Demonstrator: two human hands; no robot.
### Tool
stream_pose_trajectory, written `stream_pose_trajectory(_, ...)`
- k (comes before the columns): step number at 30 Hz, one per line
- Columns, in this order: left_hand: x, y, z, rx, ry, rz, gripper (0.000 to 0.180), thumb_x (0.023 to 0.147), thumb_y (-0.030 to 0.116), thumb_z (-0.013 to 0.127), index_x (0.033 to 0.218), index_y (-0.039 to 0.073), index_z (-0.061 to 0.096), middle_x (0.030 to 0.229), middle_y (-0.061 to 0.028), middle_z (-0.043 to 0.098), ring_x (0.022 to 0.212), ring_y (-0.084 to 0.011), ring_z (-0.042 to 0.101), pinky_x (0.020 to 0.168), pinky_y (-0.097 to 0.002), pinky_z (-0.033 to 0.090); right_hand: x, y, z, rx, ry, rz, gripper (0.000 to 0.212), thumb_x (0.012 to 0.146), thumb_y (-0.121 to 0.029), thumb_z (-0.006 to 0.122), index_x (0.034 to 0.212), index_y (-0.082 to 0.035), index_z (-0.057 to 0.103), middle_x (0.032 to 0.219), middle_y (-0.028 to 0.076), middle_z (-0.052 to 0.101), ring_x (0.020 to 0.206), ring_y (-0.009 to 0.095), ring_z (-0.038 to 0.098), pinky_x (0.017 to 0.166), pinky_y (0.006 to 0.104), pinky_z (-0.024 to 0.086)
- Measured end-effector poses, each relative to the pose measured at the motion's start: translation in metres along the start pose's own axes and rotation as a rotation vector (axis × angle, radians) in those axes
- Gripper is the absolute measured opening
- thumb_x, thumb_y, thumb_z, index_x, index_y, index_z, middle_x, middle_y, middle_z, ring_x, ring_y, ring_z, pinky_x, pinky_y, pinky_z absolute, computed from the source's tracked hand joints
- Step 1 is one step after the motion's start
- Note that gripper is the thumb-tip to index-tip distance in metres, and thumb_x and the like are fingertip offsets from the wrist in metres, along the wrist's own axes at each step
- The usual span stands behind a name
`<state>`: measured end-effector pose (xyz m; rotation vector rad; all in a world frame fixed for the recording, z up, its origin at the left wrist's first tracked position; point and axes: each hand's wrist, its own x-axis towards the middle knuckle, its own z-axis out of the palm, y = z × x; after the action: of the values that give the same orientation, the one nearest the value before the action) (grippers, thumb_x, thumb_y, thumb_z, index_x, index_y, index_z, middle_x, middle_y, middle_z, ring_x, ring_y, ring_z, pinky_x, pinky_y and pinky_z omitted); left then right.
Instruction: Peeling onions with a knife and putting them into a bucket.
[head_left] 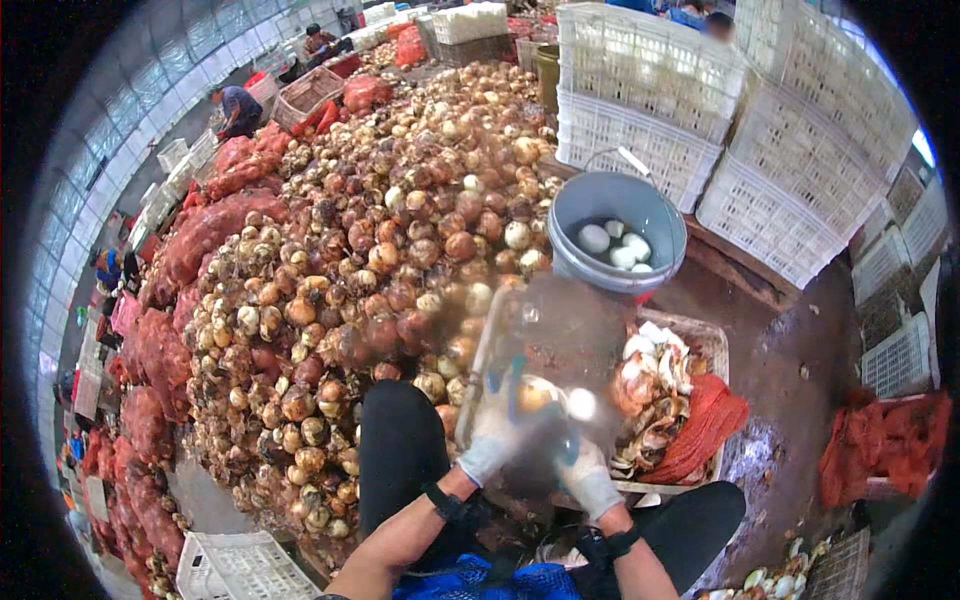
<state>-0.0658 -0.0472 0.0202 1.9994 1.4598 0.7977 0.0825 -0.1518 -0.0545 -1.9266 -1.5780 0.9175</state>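
Observation:
My left hand, in a white glove with blue fingers, is curled against a yellowish onion over a tray between my knees. My right hand, also gloved, is close beside it on the right; a blurred patch covers its fingers, so whatever they hold is hidden. Just above them shows a bright white peeled onion; I cannot tell whether it is touched. The pale tray is partly hidden by the same blur. Beyond it stands a grey-blue bucket with several peeled white onions inside.
A large heap of unpeeled onions fills the left and front. To my right, a crate holds onion skins and a red mesh bag. Stacked white crates rise behind the bucket. Other people work at the far left.

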Motion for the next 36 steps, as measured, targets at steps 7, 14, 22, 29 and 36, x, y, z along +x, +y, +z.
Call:
stream_pose_trajectory(7,0.003,0.006,0.016,0.072,0.058,-0.035,0.08,0.064,0.043,0.078,0.126,0.006,0.044,0.115,-0.022,0.049,0.11,-0.039,0.047,0.091,-0.0465,0.041,0.013,0.013,0.007,-0.092,0.008,-0.055,0.063,0.079,-0.027,0.063,0.128,0.005,0.041,0.109,0.023,0.056,0.092,0.038,0.058,0.079,0.0432,0.049)
stream_pose_trajectory(14,0.023,-0.012,-0.004,-0.368,0.013,-0.154,0.054,0.07,0.017,0.079,0.115,0.001,0.054,0.102,-0.0105,0.058,0.092,-0.0191,0.059,0.082,-0.0313,0.049,0.015,-0.005,-0.003,0.003,0.233,-0.244,0.051,0.083,-0.023,0.059,0.126,0.001,0.045,0.094,0.024,0.06,0.087,0.042,0.057,0.077,0.046,0.048)
stream_pose_trajectory(22,0.028,-0.035,0.007,-0.549,-0.012,-0.188,0.055,0.069,0.021,0.079,0.113,-0.001,0.055,0.101,-0.0103,0.062,0.089,-0.0167,0.061,0.078,-0.0292,0.051,0.021,-0.025,-0.035,0.36,-0.031,0.117,0.026,0.082,-0.02,0.055,0.101,-0.003,0.051,0.091,0.026,0.06,0.09,0.044,0.056,0.075,0.0482,0.046)
stream_pose_trajectory(29,0.021,-0.007,-0.008,-0.976,-0.166,-0.359,0.043,0.079,0.015,0.069,0.118,0.003,0.053,0.11,-0.0083,0.058,0.098,-0.0184,0.059,0.084,-0.0308,0.049,0.02,-0.011,-0.037,0.416,-0.043,0.042,0.025,0.082,-0.021,0.055,0.1,-0.002,0.052,0.095,0.024,0.06,0.091,0.042,0.057,0.076,0.0461,0.046)
stream_pose_trajectory(36,0.025,-0.016,-0.007,-1.327,-0.315,-0.279,0.057,0.084,0.04,0.059,0.126,0.002,0.047,0.116,-0.0121,0.058,0.103,-0.0236,0.059,0.083,-0.0355,0.051,0.029,-0.003,-0.045,0.693,-0.198,0.233,0.019,0.084,-0.018,0.059,0.097,-0.003,0.056,0.079,0.007,0.059,0.067,0.017,0.056,0.06,0.0318,0.048)
